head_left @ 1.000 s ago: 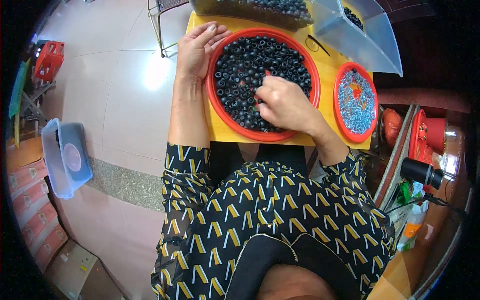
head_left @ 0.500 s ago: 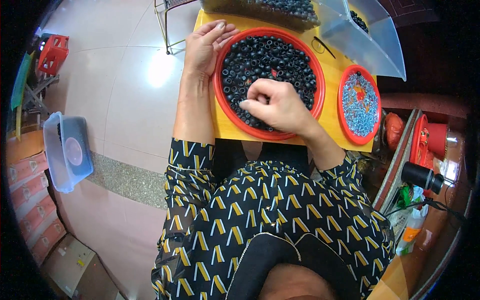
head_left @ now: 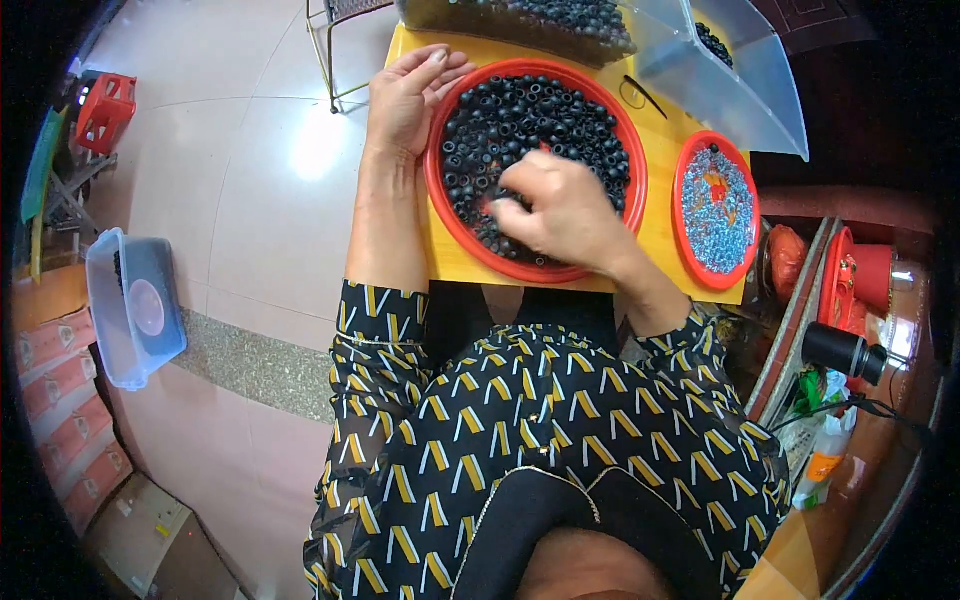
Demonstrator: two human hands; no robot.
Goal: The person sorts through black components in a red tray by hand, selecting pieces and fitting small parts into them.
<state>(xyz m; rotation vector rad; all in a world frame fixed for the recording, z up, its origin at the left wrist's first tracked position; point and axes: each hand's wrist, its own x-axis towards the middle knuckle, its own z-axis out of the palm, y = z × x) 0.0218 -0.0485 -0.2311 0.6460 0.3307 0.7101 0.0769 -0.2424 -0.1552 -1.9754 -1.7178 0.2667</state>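
Observation:
A round red tray [head_left: 640, 205] full of small black ring-like plastic pieces [head_left: 590, 130] sits before me on the yellow table [head_left: 662, 160]. My left hand [head_left: 402, 105] is at the tray's upper left rim, palm turned toward it, fingers stretched out and apparently holding nothing. Over the lower middle of the tray is my right hand [head_left: 570, 212], low among the black pieces with its fingers curled in. Whatever may be in those fingers is hidden and slightly blurred. To the right, a smaller red plate [head_left: 681, 225] carries many shiny silver-blue bits [head_left: 728, 225], with one black piece near its top.
Behind the tray stands a clear bin [head_left: 520, 32] of black pieces, and a translucent bin [head_left: 745, 90] leans beside it. A thin black object [head_left: 648, 96] lies between. On the floor at left are a clear tub [head_left: 135, 300] and a red stool [head_left: 105, 112].
My right hand has shifted slightly right among the black pieces, its fingers still curled. The left hand stays at the rim.

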